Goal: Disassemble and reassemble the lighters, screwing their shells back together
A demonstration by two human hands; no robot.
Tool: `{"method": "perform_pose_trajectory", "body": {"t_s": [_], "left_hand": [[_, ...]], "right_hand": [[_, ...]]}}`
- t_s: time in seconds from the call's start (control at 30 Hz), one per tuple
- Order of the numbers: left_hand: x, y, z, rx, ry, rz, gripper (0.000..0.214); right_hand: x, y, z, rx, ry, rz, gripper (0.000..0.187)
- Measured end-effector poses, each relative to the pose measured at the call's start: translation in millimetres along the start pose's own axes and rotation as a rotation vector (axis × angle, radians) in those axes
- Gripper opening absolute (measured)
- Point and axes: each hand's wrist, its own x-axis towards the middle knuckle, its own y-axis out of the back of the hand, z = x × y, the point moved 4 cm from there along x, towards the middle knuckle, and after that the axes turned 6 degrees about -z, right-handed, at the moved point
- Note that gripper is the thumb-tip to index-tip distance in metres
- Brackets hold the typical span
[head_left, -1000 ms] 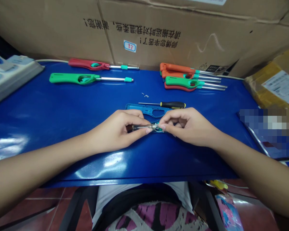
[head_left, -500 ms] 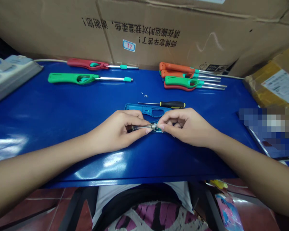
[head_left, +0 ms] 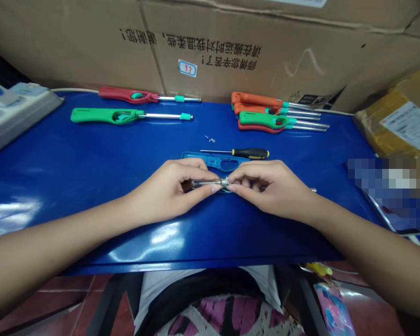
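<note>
My left hand (head_left: 182,186) is closed on a clear lighter fuel tank (head_left: 203,183), thumb and index finger pinching it near its valve end. At that same end my right hand (head_left: 269,186) pinches a small pale fitting (head_left: 227,181) between thumb and index finger; the fingers partly hide it. Under the fingertips shows a little of a teal part, and a metal tip (head_left: 313,190) pokes out beyond my right wrist. Just behind my hands lies an opened blue lighter shell half (head_left: 213,161). A black and yellow screwdriver (head_left: 252,153) rests along its far edge.
A red lighter (head_left: 126,94) and a green lighter (head_left: 105,115) lie at the back left, with a stack of several orange, green and red lighters (head_left: 262,119) at the back right. A power strip (head_left: 21,105) stands left, a cardboard box (head_left: 210,46) behind, a taped carton (head_left: 399,116) right.
My right hand has turned slightly and its fingertips have closed in on the tank's valve end. A metal tip now shows past the right wrist. My left hand has barely moved.
</note>
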Motion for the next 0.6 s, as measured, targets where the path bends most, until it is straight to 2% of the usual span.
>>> {"method": "perform_pose_trajectory", "body": {"t_s": [0.2, 0.4, 0.6], "left_hand": [[0.6, 3.1, 1.0, 0.012, 0.009, 0.028, 0.020], [-0.3, 4.0, 3.1, 0.042, -0.004, 0.022, 0.020], [-0.9, 3.6, 5.2, 0.099, -0.048, -0.015, 0.021]], "right_hand": [[-0.7, 3.8, 0.3, 0.019, -0.044, 0.008, 0.011], [-2.2, 7.2, -3.2, -0.122, 0.101, 0.034, 0.012], [-1.9, 4.8, -2.7, -0.128, 0.172, -0.023, 0.013]]}}
